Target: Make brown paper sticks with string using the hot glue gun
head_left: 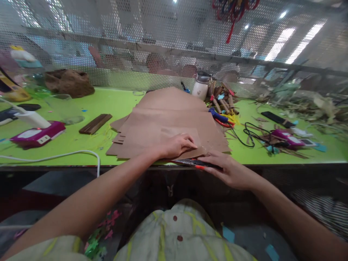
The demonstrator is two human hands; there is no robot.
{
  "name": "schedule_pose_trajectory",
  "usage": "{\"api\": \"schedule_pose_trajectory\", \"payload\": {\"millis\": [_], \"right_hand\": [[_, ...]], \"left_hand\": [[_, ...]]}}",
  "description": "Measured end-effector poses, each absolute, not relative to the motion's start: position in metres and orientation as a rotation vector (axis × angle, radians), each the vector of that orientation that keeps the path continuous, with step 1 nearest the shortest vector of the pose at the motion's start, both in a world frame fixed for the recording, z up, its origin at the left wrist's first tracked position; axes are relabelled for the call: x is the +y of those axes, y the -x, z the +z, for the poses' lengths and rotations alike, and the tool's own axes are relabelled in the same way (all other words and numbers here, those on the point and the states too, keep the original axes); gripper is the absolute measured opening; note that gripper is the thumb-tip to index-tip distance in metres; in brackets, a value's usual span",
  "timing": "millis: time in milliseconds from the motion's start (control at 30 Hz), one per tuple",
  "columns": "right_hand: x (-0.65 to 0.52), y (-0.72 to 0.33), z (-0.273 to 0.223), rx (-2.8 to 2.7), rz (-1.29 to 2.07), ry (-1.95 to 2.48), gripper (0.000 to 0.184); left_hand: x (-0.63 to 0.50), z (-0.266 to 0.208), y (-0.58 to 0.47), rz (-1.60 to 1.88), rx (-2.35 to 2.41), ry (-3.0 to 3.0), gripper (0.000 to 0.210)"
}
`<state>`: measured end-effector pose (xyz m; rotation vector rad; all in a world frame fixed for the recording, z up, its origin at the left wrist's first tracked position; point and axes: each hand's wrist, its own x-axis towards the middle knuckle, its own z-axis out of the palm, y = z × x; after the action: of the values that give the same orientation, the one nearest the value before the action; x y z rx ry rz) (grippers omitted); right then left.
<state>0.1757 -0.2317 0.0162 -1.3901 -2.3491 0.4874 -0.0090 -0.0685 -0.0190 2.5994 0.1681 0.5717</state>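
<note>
A stack of brown paper sheets (174,119) lies at the front middle of the green table. My left hand (179,145) rests on it with fingers bent together, gripping the near edge of the top sheet. At the table's front edge, my right hand (227,168) is closed round scissors (190,162) with a dark handle and a bit of red. Their metal blades point left, just below the paper's near edge and close to my left fingertips. Whether the blades are apart or together is hard to make out.
Blue-and-red-handled pliers (219,116) lie at the stack's right. Behind stand a white tumbler (201,87) and brown rolls (223,105). Purple power strips (39,134) with cables sit on either side. A clear cup (62,110) and folded brown strips (95,123) are left.
</note>
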Motion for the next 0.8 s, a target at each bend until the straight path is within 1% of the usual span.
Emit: {"api": "schedule_pose_trajectory", "payload": {"millis": [200,500,800], "right_hand": [[-0.234,-0.173,0.016,-2.344,0.464,1.399,0.037],[-0.235,-0.171,0.015,-2.335,0.427,1.468,0.035],[-0.229,-0.153,0.012,-2.326,0.384,1.386,0.034]], "left_hand": [[-0.068,-0.019,0.008,0.555,0.198,-2.57,0.024],[-0.057,-0.008,0.01,0.348,0.119,-2.525,0.029],[-0.06,-0.013,0.012,0.392,0.119,-2.542,0.029]]}}
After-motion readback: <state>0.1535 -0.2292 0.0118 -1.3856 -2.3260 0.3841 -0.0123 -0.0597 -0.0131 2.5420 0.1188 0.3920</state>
